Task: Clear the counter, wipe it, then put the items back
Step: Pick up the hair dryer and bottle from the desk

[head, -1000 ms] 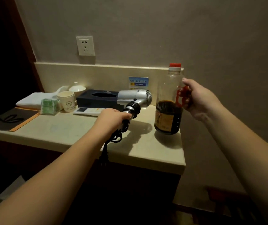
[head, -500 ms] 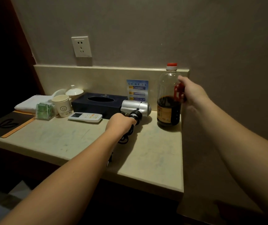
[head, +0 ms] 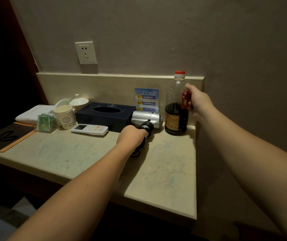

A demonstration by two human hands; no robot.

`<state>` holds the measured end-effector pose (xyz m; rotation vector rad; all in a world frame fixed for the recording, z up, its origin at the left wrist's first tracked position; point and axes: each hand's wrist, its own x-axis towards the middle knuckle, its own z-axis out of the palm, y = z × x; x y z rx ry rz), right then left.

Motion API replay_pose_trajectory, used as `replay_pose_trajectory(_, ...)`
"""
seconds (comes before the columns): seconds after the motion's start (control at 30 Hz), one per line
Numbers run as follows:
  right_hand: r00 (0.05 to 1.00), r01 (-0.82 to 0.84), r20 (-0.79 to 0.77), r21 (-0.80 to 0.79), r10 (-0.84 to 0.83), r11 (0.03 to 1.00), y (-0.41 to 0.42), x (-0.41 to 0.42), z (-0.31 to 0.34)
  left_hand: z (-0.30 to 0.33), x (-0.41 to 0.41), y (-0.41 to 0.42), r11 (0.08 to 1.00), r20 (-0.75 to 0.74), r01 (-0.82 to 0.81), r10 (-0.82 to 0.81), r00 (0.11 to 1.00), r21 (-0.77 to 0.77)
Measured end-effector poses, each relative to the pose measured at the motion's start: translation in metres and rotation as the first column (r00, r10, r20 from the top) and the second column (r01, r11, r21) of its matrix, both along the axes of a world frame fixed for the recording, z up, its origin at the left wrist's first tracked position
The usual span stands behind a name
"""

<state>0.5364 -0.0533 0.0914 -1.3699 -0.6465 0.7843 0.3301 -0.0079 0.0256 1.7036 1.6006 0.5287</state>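
The left hand (head: 132,136) is wrapped round the black handle of the dryer (head: 147,118), fingers curled tight on it. The silver barrel lies across the counter (head: 165,171) at about 12 o'clock from the hand, its grille end pointing to 3 o'clock and close beside the bottle (head: 176,108). The cord (head: 138,151) bunches under the wrist at 6 o'clock of the hand.

The right hand (head: 197,103) grips the red handle on the bottle's side, fingers closed about it. The bottle stands upright on the counter's far right corner, red cap on, dark liquid filling its lower half.

At 9 o'clock of the dryer sits the dark tissue box (head: 105,113), touching or nearly touching the barrel. A white remote (head: 89,129) lies just in front of the box. Further toward 9 o'clock stand a smiley cup (head: 65,117), a green packet (head: 45,122), a folded towel (head: 33,113) and a white lidded dish (head: 78,101). A dark mat (head: 5,136) lies at the counter's left end. A blue card (head: 146,100) leans on the backsplash behind the dryer, and a socket (head: 86,52) is on the wall above.
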Motion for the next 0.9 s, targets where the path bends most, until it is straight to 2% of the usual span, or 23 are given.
replay_pose_trajectory(0.17, 1.000, 0.006, 0.003, 0.025, -0.006, 1.000, 0.013, 0.003, -0.003, -0.004, 0.001, 0.004, 0.999, -0.045, -0.009, 0.007, 0.999, -0.038)
replay_pose_trajectory(0.37, 0.997, -0.024, 0.072, -0.019, 0.026, 1.000, 0.014, 0.009, -0.009, -0.004, 0.003, 0.008, 1.000, -0.227, 0.012, -0.018, 0.974, -0.028)
replay_pose_trajectory(0.67, 0.984, -0.037, 0.172, -0.109, 0.055, 0.993, 0.012, 0.010, -0.006, -0.002, 0.006, 0.002, 1.000, -0.255, -0.010, 0.008, 0.967, -0.008)
replay_pose_trajectory(0.8, 0.951, 0.042, 0.310, -0.171, 0.013, 0.984, 0.005, 0.000, 0.003, 0.000, -0.001, -0.003, 0.997, -0.287, 0.075, -0.065, 0.956, 0.023)
replay_pose_trajectory(0.9, 0.942, 0.114, 0.333, -0.252, -0.025, 0.961, 0.003, -0.007, 0.005, -0.004, -0.011, -0.005, 0.984, -0.317, 0.175, -0.154, 0.936, 0.038)
